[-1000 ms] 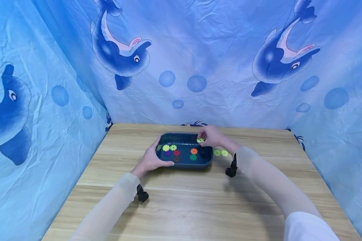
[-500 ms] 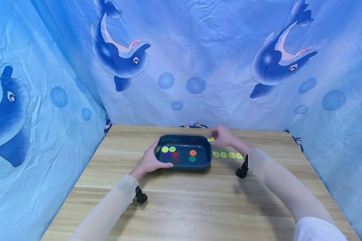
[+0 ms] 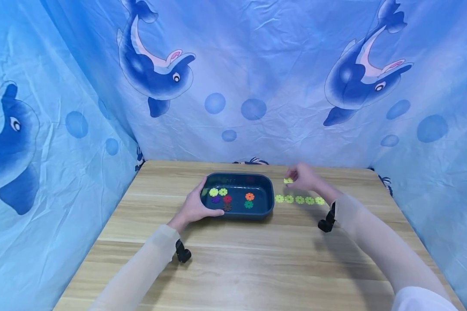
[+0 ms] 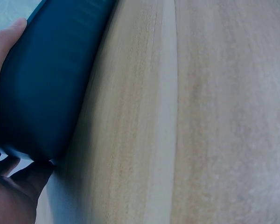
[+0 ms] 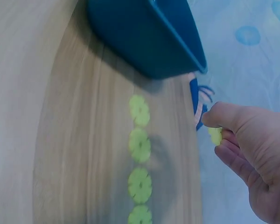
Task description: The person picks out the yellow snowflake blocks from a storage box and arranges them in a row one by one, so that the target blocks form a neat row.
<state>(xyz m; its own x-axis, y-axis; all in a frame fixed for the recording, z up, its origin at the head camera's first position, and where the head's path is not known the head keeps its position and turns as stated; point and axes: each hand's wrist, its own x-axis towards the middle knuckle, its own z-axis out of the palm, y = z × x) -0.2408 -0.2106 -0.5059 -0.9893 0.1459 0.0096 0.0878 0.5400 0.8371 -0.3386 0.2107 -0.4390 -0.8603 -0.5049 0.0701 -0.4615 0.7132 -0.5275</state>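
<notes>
My left hand (image 3: pixel 194 207) grips the near left corner of the dark teal plastic tray (image 3: pixel 267 190), thumb along the front wall and fingers (image 4: pixel 4 51) curled round the end, holding it flat on the pale wooden worktop (image 3: pixel 233 259). My right hand (image 3: pixel 303 177) hangs above the worktop to the right of the tray, its fingers (image 5: pixel 233 158) closed in a pinch on a small yellow-green flower-shaped plastic disc (image 3: pixel 288 180), clear of the wood.

Below it, just right of the tray, a row of yellow-green flower discs (image 3: pixel 299 200) lies flat in a line, each just beside the next. In the tray lie the other flower discs (image 3: pixel 227 198): yellow-green, purple, red, orange, green and a darker one.

As I judge it, the step in hand is setting this disc down with the row. To do it well I would carry it to the free right end, lower it level, land it flat just beside the last one in line, and let go only once it rests on the wood, without nudging its neighbours. My left hand should hold the tray steady.
</notes>
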